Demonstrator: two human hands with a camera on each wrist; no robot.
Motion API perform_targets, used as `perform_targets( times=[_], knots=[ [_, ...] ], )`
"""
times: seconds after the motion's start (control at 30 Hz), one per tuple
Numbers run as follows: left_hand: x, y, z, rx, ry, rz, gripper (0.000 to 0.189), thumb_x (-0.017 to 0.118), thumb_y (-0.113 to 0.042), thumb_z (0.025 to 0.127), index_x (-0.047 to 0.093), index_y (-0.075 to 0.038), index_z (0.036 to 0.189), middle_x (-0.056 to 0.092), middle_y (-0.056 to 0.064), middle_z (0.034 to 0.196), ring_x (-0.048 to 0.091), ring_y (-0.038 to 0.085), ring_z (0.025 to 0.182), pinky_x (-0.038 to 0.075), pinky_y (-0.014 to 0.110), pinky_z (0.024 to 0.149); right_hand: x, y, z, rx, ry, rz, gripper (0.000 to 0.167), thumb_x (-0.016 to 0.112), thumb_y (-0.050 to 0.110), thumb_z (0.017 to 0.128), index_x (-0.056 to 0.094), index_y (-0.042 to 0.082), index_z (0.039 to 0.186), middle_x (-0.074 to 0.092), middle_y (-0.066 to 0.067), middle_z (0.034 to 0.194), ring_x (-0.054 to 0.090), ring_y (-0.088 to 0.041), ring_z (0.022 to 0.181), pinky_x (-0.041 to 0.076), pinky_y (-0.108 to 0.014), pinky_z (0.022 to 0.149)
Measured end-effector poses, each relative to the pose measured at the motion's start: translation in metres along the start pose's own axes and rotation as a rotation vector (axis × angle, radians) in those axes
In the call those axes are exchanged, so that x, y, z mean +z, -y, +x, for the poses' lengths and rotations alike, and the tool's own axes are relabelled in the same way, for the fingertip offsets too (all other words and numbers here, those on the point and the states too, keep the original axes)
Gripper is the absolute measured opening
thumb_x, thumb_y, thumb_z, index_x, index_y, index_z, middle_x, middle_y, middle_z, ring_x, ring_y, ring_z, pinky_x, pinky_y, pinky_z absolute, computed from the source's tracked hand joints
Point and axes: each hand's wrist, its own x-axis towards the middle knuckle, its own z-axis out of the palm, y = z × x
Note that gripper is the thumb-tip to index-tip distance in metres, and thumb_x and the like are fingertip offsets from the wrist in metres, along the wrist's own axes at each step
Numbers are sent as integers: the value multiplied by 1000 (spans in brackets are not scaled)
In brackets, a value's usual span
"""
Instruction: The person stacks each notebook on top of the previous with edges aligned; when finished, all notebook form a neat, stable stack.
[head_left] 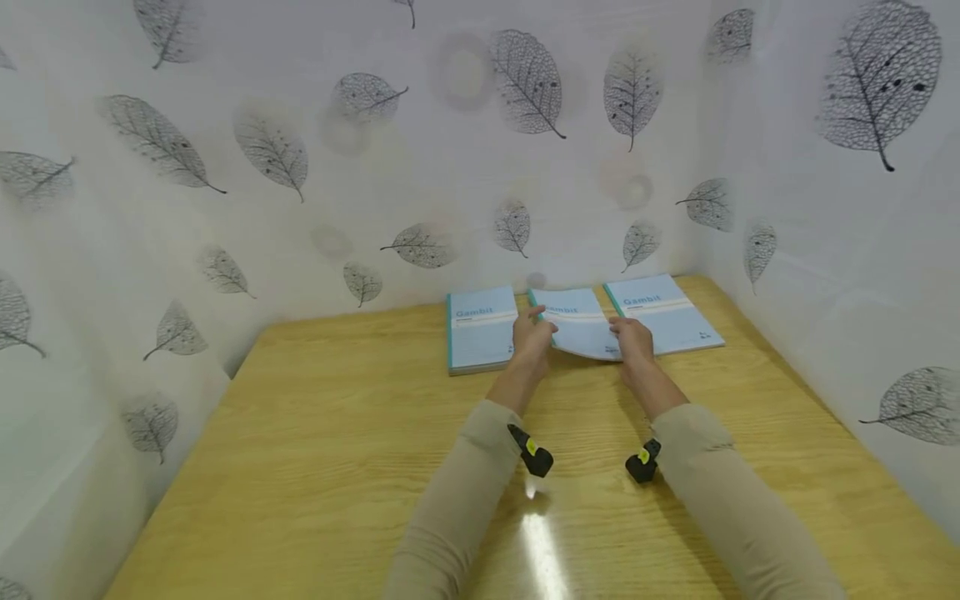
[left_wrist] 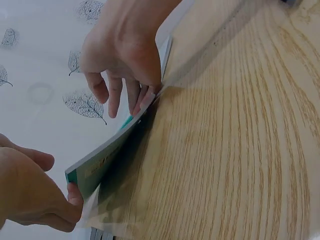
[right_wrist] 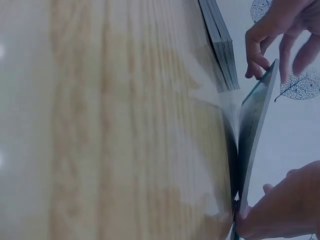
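Note:
A light-blue softcover book (head_left: 577,325) marked "Gambit" is raised at its near left corner, its front edge bowed over the table. My left hand (head_left: 531,337) grips that corner; in the left wrist view, a fingertip of the left hand (left_wrist: 37,187) lies under the book (left_wrist: 107,150). At the near right corner my right hand (head_left: 633,340) pinches the same book, low against the tabletop in the right wrist view. Matching books flank it: a left stack (head_left: 480,337) close to my left hand, and a right book (head_left: 667,312) beside my right hand.
The wooden table (head_left: 337,450) extends toward me and to the left of the books. Behind it and along the sides hangs a pale leaf-patterned curtain (head_left: 450,183). Small black devices sit at both wrists, one being the left wrist device (head_left: 532,450).

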Motion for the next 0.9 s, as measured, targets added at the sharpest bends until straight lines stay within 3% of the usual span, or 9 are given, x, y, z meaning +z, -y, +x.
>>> perform_targets(
  times=[0.1, 0.17, 0.23, 0.33, 0.4, 0.5, 0.67, 0.8, 0.9],
  knots=[
    [-7, 1, 3, -6, -3, -17, 58, 50, 12, 94, 52, -9, 148, 40, 23, 160, 52, 31, 128, 48, 40, 106, 2, 0, 0, 0, -27, 35, 49, 36, 12, 108, 44, 3, 156, 38, -15, 162, 34, -29, 149, 27, -40, 126],
    [-12, 2, 6, -10, 31, -15, 59, 51, 13, 93, 53, -9, 148, 40, 23, 160, 57, 20, 107, 50, 28, 90, 3, 0, 0, -1, -58, 56, 49, 36, 10, 107, 47, 3, 154, 43, -14, 160, 37, -27, 147, 30, -38, 124],
    [-17, 3, 8, -16, 77, -4, 59, 53, 13, 93, 52, -7, 149, 49, 20, 150, 58, 11, 90, 44, 20, 77, 4, -1, 1, -4, -85, 69, 49, 37, 8, 105, 49, 2, 152, 45, -13, 160, 38, -26, 146, 30, -37, 124],
    [-23, 4, 12, -26, 125, -17, 61, 55, 15, 91, 52, -4, 149, 55, 15, 133, 39, 7, 64, 39, 20, 68, 4, -2, 1, 2, -108, 71, 49, 38, 6, 104, 50, 3, 152, 45, -11, 160, 37, -24, 146, 31, -35, 122],
    [-25, 4, 14, -36, 134, -21, 63, 54, 16, 90, 51, -2, 150, 57, 14, 129, 49, 7, 69, 47, 19, 72, 4, -3, 1, 7, -108, 74, 50, 38, 7, 104, 49, 3, 153, 44, -11, 160, 37, -23, 144, 32, -34, 119],
    [-28, 4, 17, -55, 137, -32, 66, 52, 19, 88, 50, -1, 151, 58, 20, 141, 64, 17, 91, 56, 25, 85, 4, -4, 2, 21, -90, 77, 51, 39, 8, 105, 47, 5, 155, 43, -11, 161, 37, -21, 142, 33, -32, 113],
    [-34, 2, 19, -55, 148, -8, 67, 51, 17, 89, 50, -6, 152, 55, 23, 147, 65, 33, 122, 60, 32, 95, 3, -4, 2, 57, -33, 87, 51, 37, 8, 107, 44, 8, 157, 44, -11, 162, 39, -22, 143, 35, -30, 113],
    [-38, -1, 19, -37, 165, -50, 69, 48, 18, 88, 49, -6, 153, 54, 22, 150, 62, 36, 128, 60, 22, 81, 3, -2, 2, 70, -10, 84, 52, 35, 6, 107, 44, 9, 157, 36, -8, 167, 30, -23, 153, 28, -33, 124],
    [-40, -3, 19, -28, 169, -94, 72, 45, 20, 86, 50, -6, 152, 55, 22, 149, 64, 35, 126, 52, 15, 65, 3, 0, 2, 68, -13, 117, 52, 36, 3, 105, 46, 10, 156, 31, -6, 169, 23, -21, 157, 22, -32, 127]
  ],
)
